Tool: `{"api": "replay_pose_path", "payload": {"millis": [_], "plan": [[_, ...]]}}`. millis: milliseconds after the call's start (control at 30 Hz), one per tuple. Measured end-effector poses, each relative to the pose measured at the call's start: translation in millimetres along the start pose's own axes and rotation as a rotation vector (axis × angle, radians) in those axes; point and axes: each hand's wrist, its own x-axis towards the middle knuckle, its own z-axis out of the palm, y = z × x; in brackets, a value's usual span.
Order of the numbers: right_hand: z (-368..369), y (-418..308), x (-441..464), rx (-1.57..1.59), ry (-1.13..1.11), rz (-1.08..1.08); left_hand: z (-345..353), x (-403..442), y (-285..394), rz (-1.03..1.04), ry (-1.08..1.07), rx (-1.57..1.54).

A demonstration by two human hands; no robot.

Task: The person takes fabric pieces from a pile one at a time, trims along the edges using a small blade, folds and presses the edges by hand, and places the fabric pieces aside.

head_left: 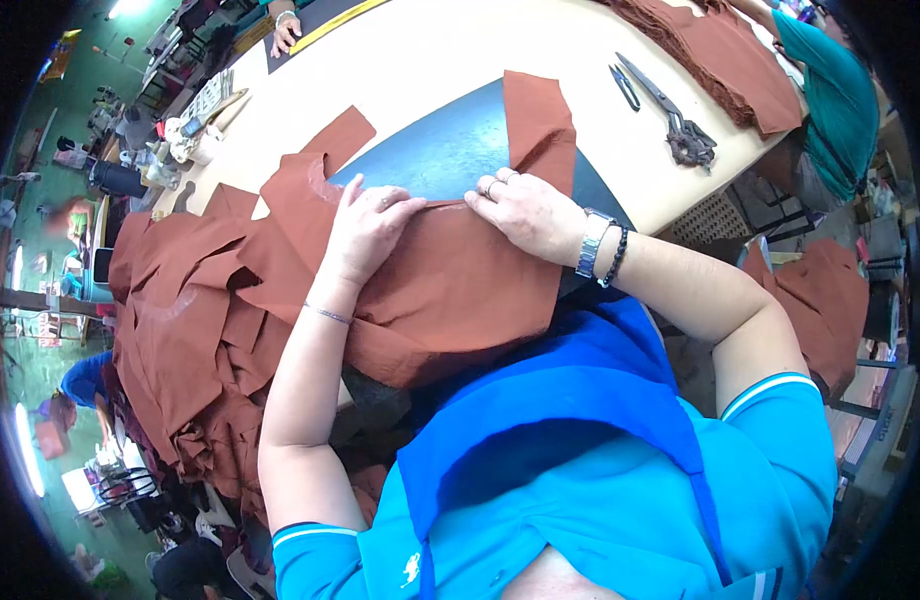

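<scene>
Both my hands are at the top edge of a rust-brown fabric piece (460, 275) that hangs over the table's near edge. My left hand (375, 225) pinches the edge on the left, its index finger raised. On the right my right hand (525, 212) has its fingers closed on the same edge, which runs taut between the hands. Under the fabric lies a dark board (435, 140). A folded brown strip (537, 110) rises beyond my right hand. More brown fabric (180, 340) is heaped to my left.
Large scissors (670, 110) and small snips (625, 88) lie at the right on the pale table (420, 50). A co-worker's hand (285, 35) rests beside a yellow ruler (340, 22) at the far edge. Another person in a green sleeve (830, 90) stands at the right near stacked brown fabric (720, 60).
</scene>
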Motion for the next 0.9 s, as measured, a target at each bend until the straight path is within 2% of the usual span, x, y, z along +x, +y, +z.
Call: {"api": "replay_pose_path", "payload": {"millis": [333, 733, 833, 900], "plan": [[-6, -6, 5, 0.085, -0.011, 0.031, 8, -2, -14, -0.182, 0.037, -0.065], [5, -20, 41, 0.052, -0.170, 0.144, 11, -2, -13, -0.124, 0.080, 0.047], [-10, -14, 31, 0.073, -0.216, 0.132, 10, -3, -13, -0.133, 0.047, 0.048], [-29, -5, 14, 0.003, -0.204, 0.069, 8, -1, -10, -0.159, 0.138, 0.023]]}}
